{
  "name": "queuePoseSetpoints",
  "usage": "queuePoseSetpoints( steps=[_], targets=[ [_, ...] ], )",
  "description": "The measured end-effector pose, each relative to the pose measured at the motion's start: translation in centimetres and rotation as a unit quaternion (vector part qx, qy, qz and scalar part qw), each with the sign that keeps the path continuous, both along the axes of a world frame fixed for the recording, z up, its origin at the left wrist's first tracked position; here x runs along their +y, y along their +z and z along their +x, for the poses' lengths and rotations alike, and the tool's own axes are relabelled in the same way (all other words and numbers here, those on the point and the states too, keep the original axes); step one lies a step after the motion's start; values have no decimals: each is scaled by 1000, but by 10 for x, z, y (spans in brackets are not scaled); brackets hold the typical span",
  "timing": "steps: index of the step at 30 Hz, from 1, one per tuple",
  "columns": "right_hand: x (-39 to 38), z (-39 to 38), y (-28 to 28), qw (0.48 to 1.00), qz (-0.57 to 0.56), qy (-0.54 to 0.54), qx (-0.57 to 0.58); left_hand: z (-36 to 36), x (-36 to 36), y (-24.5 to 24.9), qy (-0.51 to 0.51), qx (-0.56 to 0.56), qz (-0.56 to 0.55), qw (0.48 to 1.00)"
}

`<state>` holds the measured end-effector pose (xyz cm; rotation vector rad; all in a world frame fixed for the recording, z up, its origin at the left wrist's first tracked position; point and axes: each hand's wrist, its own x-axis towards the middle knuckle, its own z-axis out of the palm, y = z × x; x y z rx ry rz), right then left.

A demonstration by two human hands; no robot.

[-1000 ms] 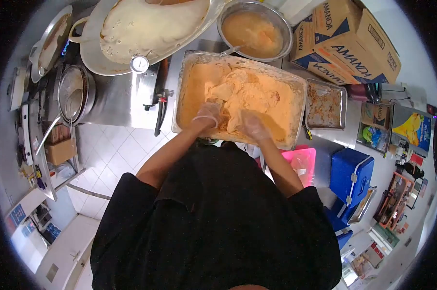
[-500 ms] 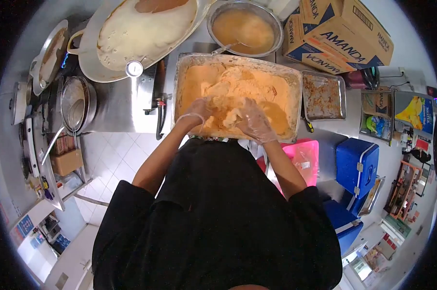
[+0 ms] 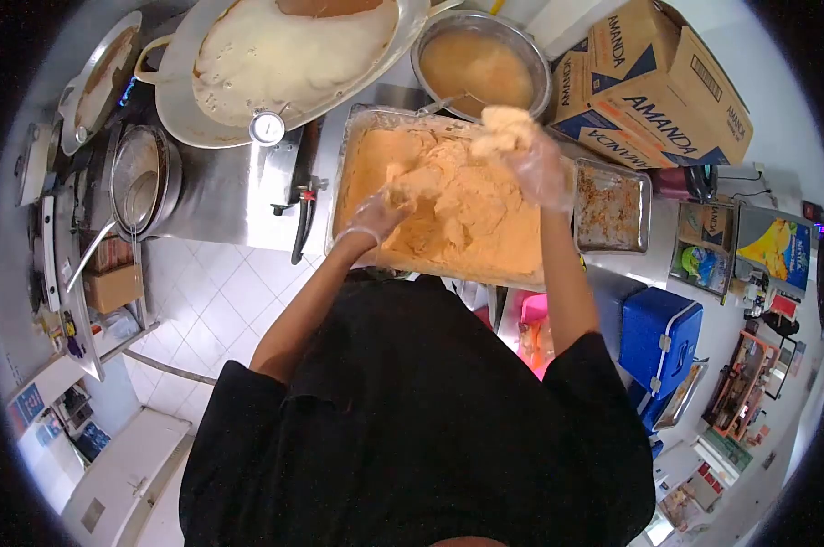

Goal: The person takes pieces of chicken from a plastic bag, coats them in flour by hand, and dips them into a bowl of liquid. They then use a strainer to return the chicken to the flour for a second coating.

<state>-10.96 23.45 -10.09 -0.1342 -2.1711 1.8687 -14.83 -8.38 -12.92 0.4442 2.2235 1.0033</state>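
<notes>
A deep metal tray point(image 3: 339, 173) full of orange breading flour point(image 3: 485, 205) lies in front of me. My right hand point(image 3: 541, 171), in a clear plastic glove, is raised over the tray's far right corner. It grips a thickly coated piece of chicken point(image 3: 505, 130), near the rim of the bowl of cloudy liquid point(image 3: 476, 64). At the left part of the tray, my gloved left hand point(image 3: 381, 217) has its fingers closed on another coated chicken piece point(image 3: 416, 185), just above the flour. The left fingertips are partly hidden by flour and blur.
A large pan of foamy oil point(image 3: 293, 55) with a dial thermometer point(image 3: 267, 129) stands at the far left. Strainers point(image 3: 140, 182) sit left of it. To the right are a crumb-covered tray point(image 3: 612, 205), a cardboard box point(image 3: 658, 100) and a blue cooler point(image 3: 663, 337).
My right hand has risen from the flour, up and to the right, carrying a coated chicken piece. My left hand stays low in the tray. The view has shifted slightly.
</notes>
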Motion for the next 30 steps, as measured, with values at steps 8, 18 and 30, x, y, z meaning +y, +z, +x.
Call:
queuePoseSetpoints(
  steps=[8, 18, 30],
  targets=[
    [57, -136, -42, 895, 313, -194, -254, 9, -19, -33, -56, -9, -148, 987],
    [6, 5, -49, 842, 435, -190, -257, 0, -8, -89, -183, 83, -152, 968],
    [-11, 137, -196, 886, 343, -195, -242, 21, 62, -89, -339, -29, -87, 936]
  ],
)
